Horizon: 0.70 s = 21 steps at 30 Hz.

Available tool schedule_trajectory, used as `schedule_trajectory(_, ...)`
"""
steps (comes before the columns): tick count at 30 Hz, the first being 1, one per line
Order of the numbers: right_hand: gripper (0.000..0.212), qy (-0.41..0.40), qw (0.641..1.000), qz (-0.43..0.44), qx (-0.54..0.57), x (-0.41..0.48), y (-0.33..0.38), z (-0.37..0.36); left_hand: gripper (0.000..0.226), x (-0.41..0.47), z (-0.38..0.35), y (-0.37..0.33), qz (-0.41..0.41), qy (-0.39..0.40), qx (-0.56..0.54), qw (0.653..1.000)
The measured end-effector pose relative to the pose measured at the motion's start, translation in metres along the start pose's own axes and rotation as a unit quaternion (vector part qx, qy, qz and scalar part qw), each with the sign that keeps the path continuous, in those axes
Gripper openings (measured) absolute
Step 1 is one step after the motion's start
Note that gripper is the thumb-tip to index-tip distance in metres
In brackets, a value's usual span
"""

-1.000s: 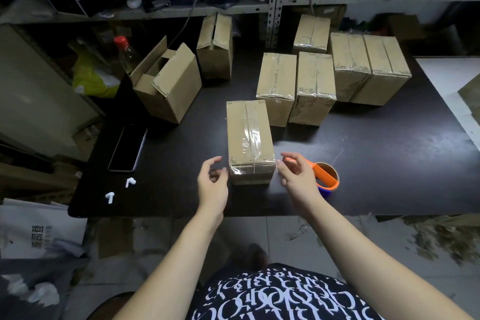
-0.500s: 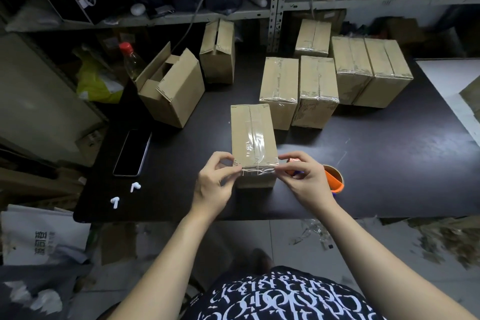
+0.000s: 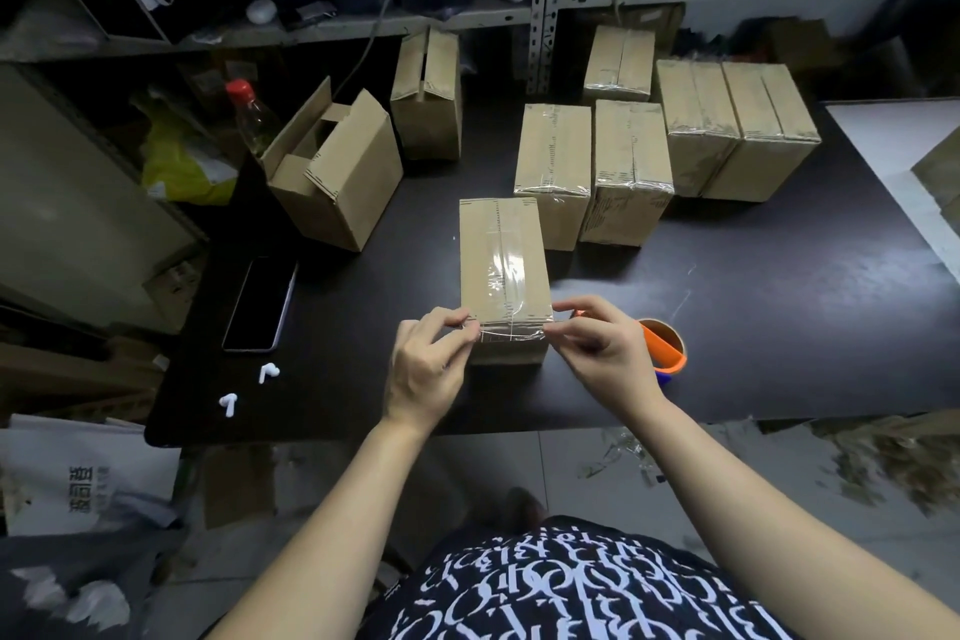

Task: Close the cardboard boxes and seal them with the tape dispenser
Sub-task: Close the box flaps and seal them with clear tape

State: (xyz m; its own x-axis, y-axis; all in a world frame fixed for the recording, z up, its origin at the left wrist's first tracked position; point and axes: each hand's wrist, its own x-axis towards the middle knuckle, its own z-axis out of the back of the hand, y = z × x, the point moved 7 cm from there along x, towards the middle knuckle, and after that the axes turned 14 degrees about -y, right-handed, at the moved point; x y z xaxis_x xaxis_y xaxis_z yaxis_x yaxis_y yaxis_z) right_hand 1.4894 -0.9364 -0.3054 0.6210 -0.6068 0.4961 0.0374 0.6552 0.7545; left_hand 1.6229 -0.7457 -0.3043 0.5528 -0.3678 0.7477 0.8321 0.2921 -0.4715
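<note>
A closed cardboard box lies lengthwise near the table's front edge, clear tape running along its top seam. A short strip of tape stretches across its near top edge. My left hand pinches the strip's left end at the box's near left corner. My right hand pinches the right end at the near right corner. The orange tape dispenser sits on the table just right of my right hand, partly hidden by it.
An open box and a closed untaped box stand at back left. Several taped boxes cluster at back right. A phone, two white earbuds and a bottle sit left. Shelving lines the back.
Both hands moved in from beside the box to its near corners. They now pinch a tape strip laid across its near edge.
</note>
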Motion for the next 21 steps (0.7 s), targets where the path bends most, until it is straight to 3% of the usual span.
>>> schedule_trajectory(4, 0.014, -0.014, 1.0, 0.0, -0.01, 0.0, 0.004, 0.0, 0.017, -0.003, 0.0, -0.002, -0.038, 0.013, 0.016, 0.999)
schedule_trajectory(6, 0.005, -0.029, 1.0, -0.004, 0.003, 0.002, 0.006, -0.001, 0.022, -0.006, -0.001, -0.004, -0.042, 0.027, 0.014, 0.999)
schedule_trajectory(14, 0.016, -0.03, 1.0, -0.006, 0.0, 0.008, 0.006, -0.008, 0.024, 0.025, -0.006, -0.007, 0.085, 0.044, 0.023, 0.995)
schedule_trajectory(21, 0.016, -0.006, 0.999, -0.024, 0.026, 0.014, 0.003, -0.008, 0.025, 0.026, -0.009, -0.006, -0.01, 0.094, 0.04, 0.995)
